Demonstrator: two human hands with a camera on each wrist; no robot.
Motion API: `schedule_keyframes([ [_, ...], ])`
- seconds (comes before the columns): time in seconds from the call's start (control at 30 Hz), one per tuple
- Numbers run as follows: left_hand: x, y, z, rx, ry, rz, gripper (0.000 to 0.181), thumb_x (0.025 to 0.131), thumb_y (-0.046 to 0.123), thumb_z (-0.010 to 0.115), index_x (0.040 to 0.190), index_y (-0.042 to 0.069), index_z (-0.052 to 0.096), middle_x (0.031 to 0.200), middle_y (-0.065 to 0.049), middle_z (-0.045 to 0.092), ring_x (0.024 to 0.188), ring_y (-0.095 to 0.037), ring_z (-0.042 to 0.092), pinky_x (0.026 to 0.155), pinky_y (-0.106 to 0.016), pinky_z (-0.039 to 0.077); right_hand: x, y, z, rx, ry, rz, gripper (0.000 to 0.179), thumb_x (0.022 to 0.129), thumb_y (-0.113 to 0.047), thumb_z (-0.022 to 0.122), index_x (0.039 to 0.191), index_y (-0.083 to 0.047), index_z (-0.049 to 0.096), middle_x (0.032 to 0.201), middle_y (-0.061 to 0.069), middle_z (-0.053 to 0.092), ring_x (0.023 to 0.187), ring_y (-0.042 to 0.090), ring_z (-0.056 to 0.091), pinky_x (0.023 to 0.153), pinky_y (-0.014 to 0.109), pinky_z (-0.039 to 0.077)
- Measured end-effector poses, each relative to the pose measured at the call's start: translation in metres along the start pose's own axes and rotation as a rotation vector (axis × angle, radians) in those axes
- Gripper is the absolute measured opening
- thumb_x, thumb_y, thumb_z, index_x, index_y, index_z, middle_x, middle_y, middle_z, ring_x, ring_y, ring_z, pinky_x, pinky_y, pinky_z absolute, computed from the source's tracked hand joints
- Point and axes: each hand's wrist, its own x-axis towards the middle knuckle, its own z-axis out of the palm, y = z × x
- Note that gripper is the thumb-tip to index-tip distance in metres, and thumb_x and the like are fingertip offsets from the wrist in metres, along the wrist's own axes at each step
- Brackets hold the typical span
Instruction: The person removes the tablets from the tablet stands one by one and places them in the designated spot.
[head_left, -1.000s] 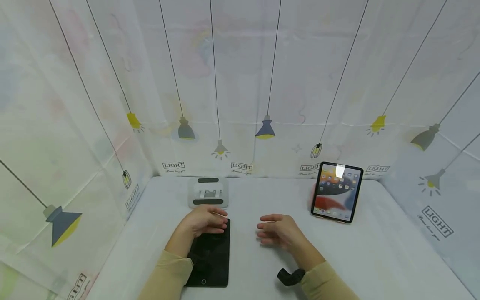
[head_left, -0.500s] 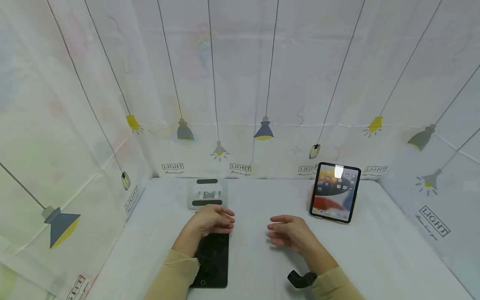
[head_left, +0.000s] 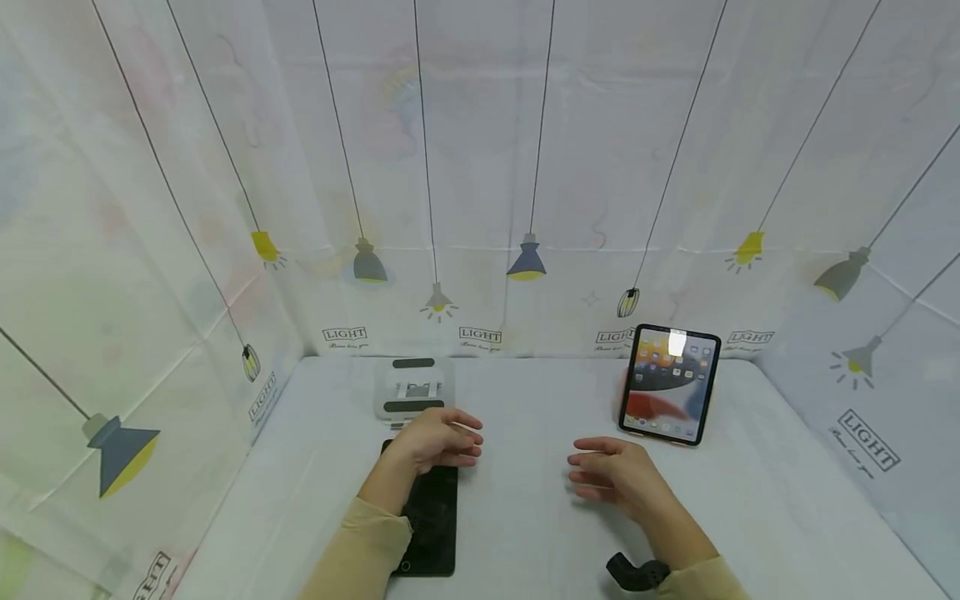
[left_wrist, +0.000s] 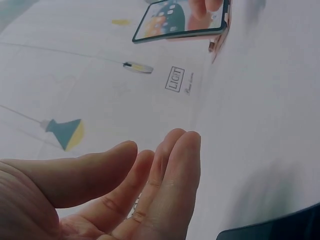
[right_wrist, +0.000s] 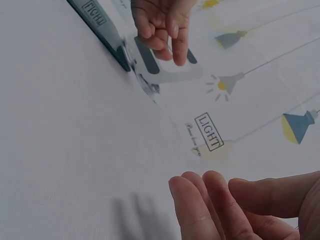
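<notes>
Holds left hand [head_left: 437, 442] above dark tablet [head_left: 437, 518], right hand [head_left: 618, 475] near lit tablet [head_left: 671, 385], with relaxed fingers [left_wrist: 179, 182], gripping nothing.

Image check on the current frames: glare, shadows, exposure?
Head: brightest view, white glare patch near the top of the lit tablet's screen, faint shadow below the right hand. Left wrist: dimmer, soft-edged shadow on the white tabletop. Right wrist: also dim, blurry finger shadows low in frame, mirrored lettering reflected in the black tablet.
</notes>
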Motion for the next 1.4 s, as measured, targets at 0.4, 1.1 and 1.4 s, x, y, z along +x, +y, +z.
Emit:
schedule_keyframes([
  [0.4,0.01,-0.002,0.016,-0.001,-0.016,0.007,0.04,0.1,-0.002,0.069,0.139,-0.007,0.063,0.128,-0.029,0.072,0.093,-0.02,0.079,0.089,-0.041,0.068,-0.014,0.004,-0.036,-0.023,0.057,0.008,0.059,0.1,-0.012,0.075,0.152,0.006,0.052,0.123,0.015,0.08,0.099,0.027,0.081,0.083,0.043,0.07],
  [1.1,0.027,-0.011,0.043,-0.082,-0.071,0.012,0.045,0.099,-0.005,0.068,0.143,-0.007,0.06,0.133,-0.03,0.07,0.096,-0.021,0.079,0.092,-0.042,0.068,-0.029,0.005,-0.077,-0.003,0.082,0.016,0.055,0.1,-0.013,0.075,0.15,0.003,0.057,0.119,0.009,0.081,0.1,0.026,0.081,0.086,0.046,0.069],
  [1.4,0.039,-0.004,0.057,-0.126,-0.099,0.004,0.038,0.098,-0.004,0.069,0.136,0.001,0.068,0.14,-0.031,0.066,0.099,-0.022,0.078,0.095,-0.042,0.067,-0.031,0.005,-0.098,0.015,0.118,0.041,0.051,0.101,-0.013,0.075,0.148,-0.001,0.059,0.117,0.006,0.082,0.101,0.025,0.081,0.087,0.046,0.069],
])
